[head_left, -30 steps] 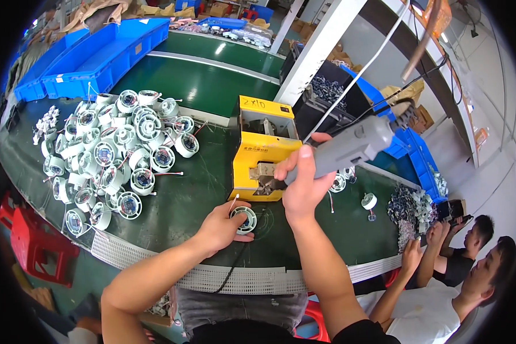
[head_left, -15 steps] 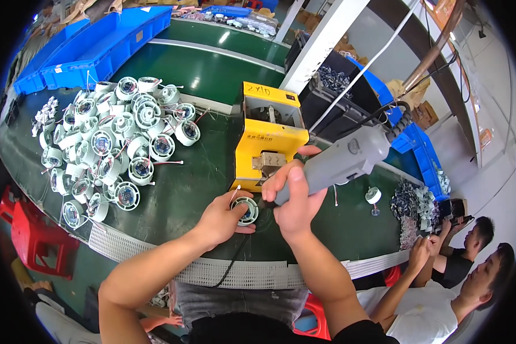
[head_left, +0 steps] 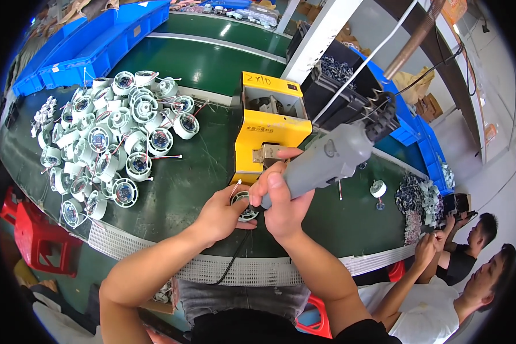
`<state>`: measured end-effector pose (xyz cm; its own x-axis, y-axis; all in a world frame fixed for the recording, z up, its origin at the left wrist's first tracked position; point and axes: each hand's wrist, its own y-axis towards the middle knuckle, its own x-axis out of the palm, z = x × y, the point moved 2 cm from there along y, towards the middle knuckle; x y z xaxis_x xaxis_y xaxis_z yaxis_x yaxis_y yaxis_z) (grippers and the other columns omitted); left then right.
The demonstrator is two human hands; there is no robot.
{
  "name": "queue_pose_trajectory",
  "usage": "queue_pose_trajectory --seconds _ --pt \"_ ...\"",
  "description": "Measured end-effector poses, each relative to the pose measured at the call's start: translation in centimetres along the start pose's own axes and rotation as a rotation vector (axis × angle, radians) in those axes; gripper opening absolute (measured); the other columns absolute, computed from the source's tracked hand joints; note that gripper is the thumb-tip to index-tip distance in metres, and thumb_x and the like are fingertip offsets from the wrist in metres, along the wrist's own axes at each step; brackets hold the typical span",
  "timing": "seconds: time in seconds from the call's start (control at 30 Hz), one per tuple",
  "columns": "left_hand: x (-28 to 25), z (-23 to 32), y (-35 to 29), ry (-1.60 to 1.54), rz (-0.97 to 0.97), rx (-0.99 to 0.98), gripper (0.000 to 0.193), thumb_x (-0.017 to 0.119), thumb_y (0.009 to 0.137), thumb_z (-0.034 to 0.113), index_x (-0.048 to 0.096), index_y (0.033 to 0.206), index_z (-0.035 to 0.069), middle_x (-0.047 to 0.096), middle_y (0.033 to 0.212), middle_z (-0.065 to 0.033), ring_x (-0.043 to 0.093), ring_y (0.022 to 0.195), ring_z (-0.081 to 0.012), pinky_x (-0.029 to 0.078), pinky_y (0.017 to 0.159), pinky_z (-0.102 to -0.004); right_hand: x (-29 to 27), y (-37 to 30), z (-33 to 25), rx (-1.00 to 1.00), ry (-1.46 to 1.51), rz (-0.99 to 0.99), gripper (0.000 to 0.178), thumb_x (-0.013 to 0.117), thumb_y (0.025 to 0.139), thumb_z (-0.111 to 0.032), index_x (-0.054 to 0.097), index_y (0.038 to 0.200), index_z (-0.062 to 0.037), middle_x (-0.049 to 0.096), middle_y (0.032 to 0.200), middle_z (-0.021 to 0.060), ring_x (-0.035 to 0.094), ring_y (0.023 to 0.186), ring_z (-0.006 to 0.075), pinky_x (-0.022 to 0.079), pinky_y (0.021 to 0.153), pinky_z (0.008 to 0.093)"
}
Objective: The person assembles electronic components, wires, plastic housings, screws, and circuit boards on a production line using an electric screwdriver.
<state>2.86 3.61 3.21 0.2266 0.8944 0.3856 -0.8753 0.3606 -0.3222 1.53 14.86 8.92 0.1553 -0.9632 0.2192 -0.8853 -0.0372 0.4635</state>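
Note:
My left hand (head_left: 219, 213) is closed round a round white plastic housing (head_left: 251, 214) with a circuit board inside, low over the green bench. A short wire with a white plug sticks up from it. My right hand (head_left: 284, 202) grips a grey electric screwdriver (head_left: 329, 160), tilted with its cable end up to the right. Its front end is right at the housing; my fingers hide the bit, so I cannot tell if it touches a screw. Just beyond stands a yellow screw feeder (head_left: 272, 135). To the left lies a heap of similar white housings (head_left: 120, 121) with wires.
Blue bins (head_left: 106, 43) stand at the far left. One housing (head_left: 378, 188) lies right of the screwdriver, near piles of small dark and pale parts (head_left: 427, 200). A white post (head_left: 321, 40) rises behind the feeder. Two co-workers (head_left: 436, 304) sit at the right.
The screwdriver in my right hand has moved left, bringing its front end over the housing. My left hand keeps its hold in nearly the same place.

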Motion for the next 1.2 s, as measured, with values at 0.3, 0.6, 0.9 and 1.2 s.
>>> queue_pose_trajectory --seconds 0.3,0.6,0.9,1.2 --pt "0.5 -0.2 0.0 0.072 0.046 0.031 0.028 0.046 0.096 0.009 0.049 0.120 -0.004 0.054 0.114 -0.0125 0.059 0.098 -0.0225 0.060 0.076 -0.0340 -0.8 -0.7 0.8 0.013 0.078 -0.075 0.031 0.055 0.088 -0.013 0.037 0.111 -0.0017 0.049 0.067 0.0076 0.047 0.049 0.0147 0.045 0.048 0.0305" --pt "-5.4 5.2 -3.2 1.013 0.408 0.356 0.026 0.055 0.079 0.011 0.062 0.103 0.002 0.063 0.067 -0.0203 0.065 0.063 -0.0330 0.051 0.062 -0.0406 -6.5 0.3 -0.1 0.106 0.256 -0.075 0.053 0.048 0.095 -0.045 0.051 0.119 0.0019 0.061 0.108 0.0129 0.061 0.093 0.0212 0.047 0.086 0.0337" --pt "-8.0 8.2 -4.1 1.129 1.081 0.665 0.062 0.069 0.078 0.014 0.041 0.134 0.006 0.040 0.136 -0.0226 0.058 0.101 -0.0409 0.049 0.083 -0.0425 -7.5 -2.3 0.9 0.036 -1.142 -0.218 0.018 0.072 0.076 -0.015 0.069 0.087 -0.0021 0.066 0.084 0.0117 0.064 0.068 0.0248 0.052 0.063 0.0322" --pt "-1.9 6.4 -1.5 1.692 0.634 1.048 0.027 0.063 0.067 0.002 0.066 0.094 0.003 0.059 0.107 -0.0095 0.053 0.099 -0.0288 0.044 0.083 -0.0382 -7.8 -2.3 1.9 0.145 -1.186 -0.266 0.012 0.068 0.077 -0.018 0.071 0.082 -0.0068 0.065 0.083 0.0114 0.064 0.076 0.0324 0.052 0.068 0.0426"
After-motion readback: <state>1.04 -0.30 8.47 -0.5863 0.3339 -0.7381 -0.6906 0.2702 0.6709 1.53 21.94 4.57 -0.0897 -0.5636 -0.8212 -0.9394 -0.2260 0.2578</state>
